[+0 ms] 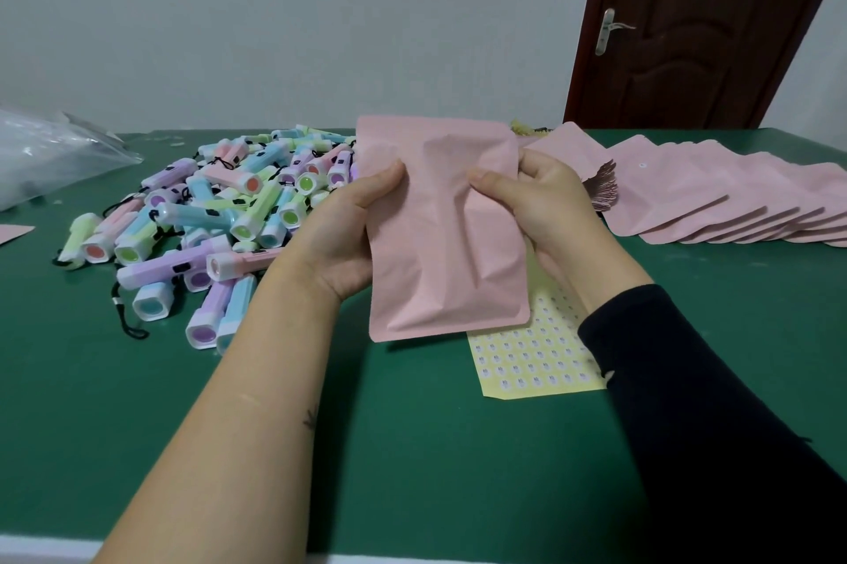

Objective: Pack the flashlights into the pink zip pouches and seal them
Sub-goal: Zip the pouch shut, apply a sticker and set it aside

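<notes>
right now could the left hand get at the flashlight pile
Probably not yet: the left hand grips the pink pouch. The flashlight pile lies right beside it with nothing between, so once it lets go, likely yes.

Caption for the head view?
Left hand and right hand grip a pink pouch between flashlight pile and pouch row.

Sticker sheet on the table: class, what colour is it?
The sticker sheet is pale yellow, clearest in the head view.

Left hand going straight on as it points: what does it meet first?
Likely the stack of flat pink pouches behind the pink zip pouch the left hand grips; depth unclear.
</notes>
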